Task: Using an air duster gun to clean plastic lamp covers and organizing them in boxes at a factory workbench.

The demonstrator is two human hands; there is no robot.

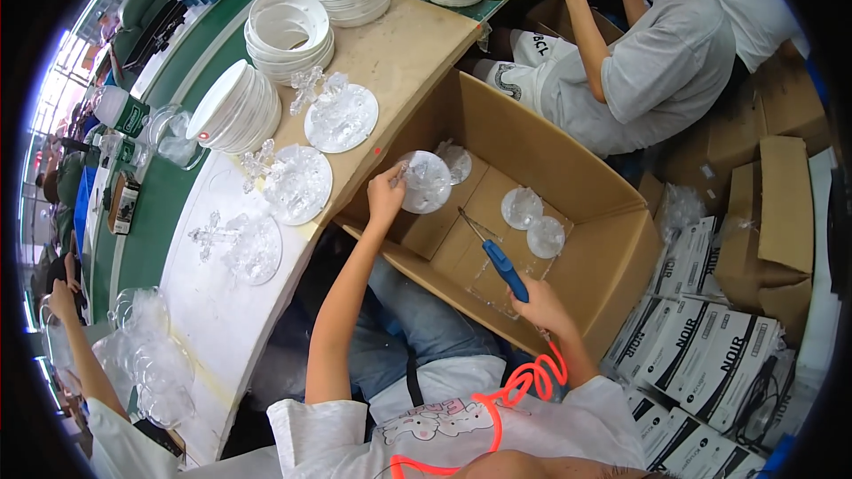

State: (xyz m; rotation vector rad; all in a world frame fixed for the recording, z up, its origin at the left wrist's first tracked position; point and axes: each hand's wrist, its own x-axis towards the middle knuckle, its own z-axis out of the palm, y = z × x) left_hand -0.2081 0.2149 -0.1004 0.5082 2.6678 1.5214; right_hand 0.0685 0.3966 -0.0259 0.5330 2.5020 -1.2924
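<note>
Over the open cardboard box (577, 155), my left hand (387, 197) pinches the edge of a clear round plastic disc (429, 184). My right hand (543, 305) is wrapped round the blue handle of an air blow gun (504, 268). Its thin metal nozzle points up and left toward the disc, apart from it. A red coiled hose (532, 380) runs from below my right hand across my shirt. On the box floor lie a clear disc (521, 208), another clear disc (545, 238) beside it, and a clear piece (456, 162) partly behind the held disc.
Left of the box, the table (213, 319) bears clear round parts (253, 250) with ornate pieces beside them. Stacks of white rings (235, 106) stand farther back. A co-worker (657, 53) sits beyond the box. Printed cartons (710, 355) are piled at the right. Another person's arm (84, 346) reaches in left.
</note>
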